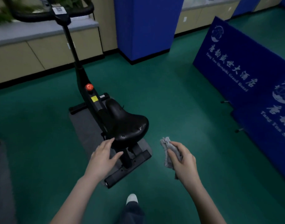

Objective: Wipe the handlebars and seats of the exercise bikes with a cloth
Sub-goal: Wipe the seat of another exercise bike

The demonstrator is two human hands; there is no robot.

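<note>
A black exercise bike stands on the green floor in front of me. Its black seat is at centre and its black handlebars are at the top left, above a red knob on the frame. My left hand is spread with straight fingers just below the seat's rear edge, fingertips at or near it. My right hand holds a crumpled grey cloth, off to the right of the seat and apart from it.
A grey mat lies under the bike. Beige cabinets with a grey top run along the back left. A blue pillar stands behind. Blue printed barrier panels line the right. My shoe is at the bottom centre.
</note>
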